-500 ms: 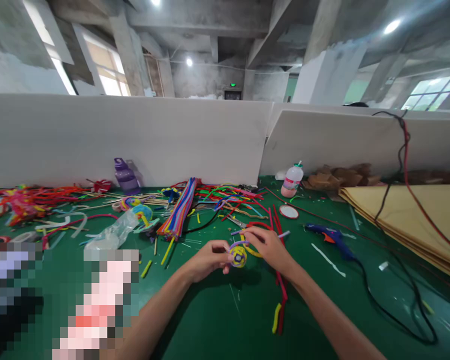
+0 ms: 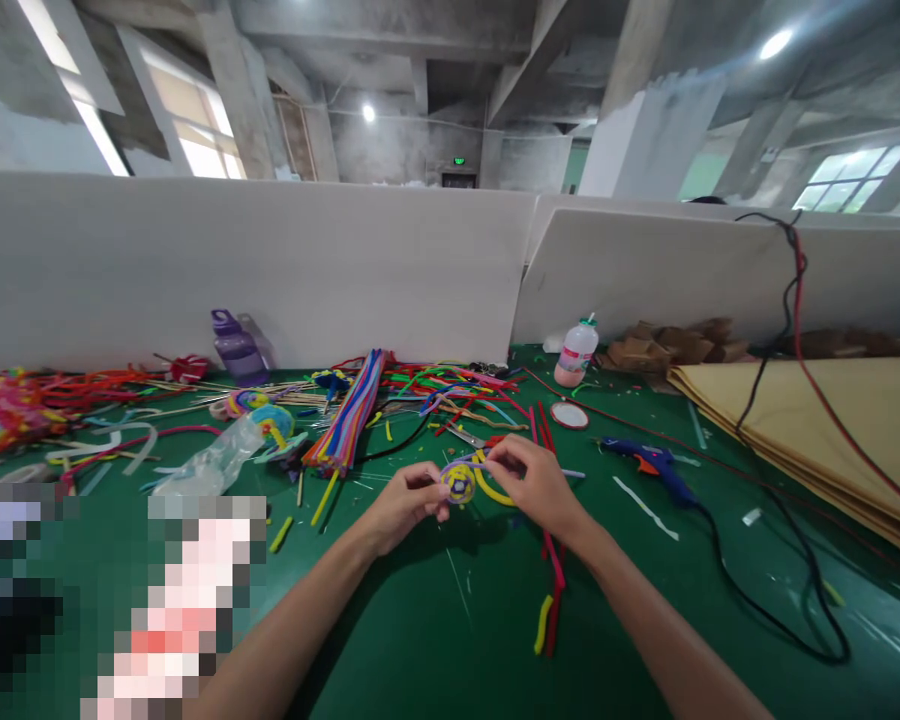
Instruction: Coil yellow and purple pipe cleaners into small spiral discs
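Observation:
My left hand pinches a small round coil of yellow and purple pipe cleaner by its left side. A purple pipe cleaner runs along the top of the coil and passes to the right. My right hand is closed on this purple pipe cleaner just right of the coil, and its loose end sticks out past the hand. Behind the fingers a curved yellow pipe cleaner lies on the green table. Scissors with red handles rest just beyond, partly hidden by my right hand.
A bundle of coloured pipe cleaners lies left of centre, near a purple bottle. To the right are a blue glue gun with its black cord, a pink-labelled bottle and stacked tan sheets. Red pipe cleaners lie below my right wrist.
The whole view has shifted slightly. My right hand has slid along the purple pipe cleaner close to the coil, and more of the strand lies against the coil's top edge.

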### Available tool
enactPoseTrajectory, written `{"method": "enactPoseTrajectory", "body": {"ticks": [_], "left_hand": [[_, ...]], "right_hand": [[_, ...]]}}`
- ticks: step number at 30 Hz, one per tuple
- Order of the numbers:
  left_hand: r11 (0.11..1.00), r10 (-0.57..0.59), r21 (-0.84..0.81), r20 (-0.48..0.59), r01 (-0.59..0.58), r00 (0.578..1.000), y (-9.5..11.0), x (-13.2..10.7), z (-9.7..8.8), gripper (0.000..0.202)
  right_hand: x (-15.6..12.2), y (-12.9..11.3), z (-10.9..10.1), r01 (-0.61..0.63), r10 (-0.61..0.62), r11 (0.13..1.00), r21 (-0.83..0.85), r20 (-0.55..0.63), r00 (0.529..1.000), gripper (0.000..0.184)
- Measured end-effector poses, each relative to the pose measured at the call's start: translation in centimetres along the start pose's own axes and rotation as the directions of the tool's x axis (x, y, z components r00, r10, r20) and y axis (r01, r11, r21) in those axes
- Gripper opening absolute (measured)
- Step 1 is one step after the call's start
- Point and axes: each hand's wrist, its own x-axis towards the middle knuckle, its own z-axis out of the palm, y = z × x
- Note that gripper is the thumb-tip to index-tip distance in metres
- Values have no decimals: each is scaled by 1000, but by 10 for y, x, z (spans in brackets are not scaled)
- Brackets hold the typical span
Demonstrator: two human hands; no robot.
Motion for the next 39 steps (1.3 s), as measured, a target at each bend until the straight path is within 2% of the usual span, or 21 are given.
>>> {"method": "enactPoseTrajectory", "body": {"ticks": [6,12,22,29,34,39], "left_hand": [[991,40,-129,-46,-46,998,1,1,-5,17],[975,37,-217,-23,-41,999,-1,-1,-11,17],[979,38,-199,5,-37,999,3,-3,-4,18],[993,23,-117,54,-17,998,1,-6,-6,16],[992,46,-118,-7,-47,999,2,-4,-4,13],[984,76,-154,-111,-93,991,2,1,-3,12]], "right_hand": [[-1,-7,-2,0,-2,996,85,15,1000,9],[0,-9,-4,-86,73,970,229,61,995,12],[-1,-12,-4,-219,152,882,418,189,970,10],[0,-6,-4,-347,169,748,565,343,924,9],[-1,-5,-3,-390,212,743,544,361,908,14],[-1,-6,3,-428,314,756,495,300,901,19]]}}
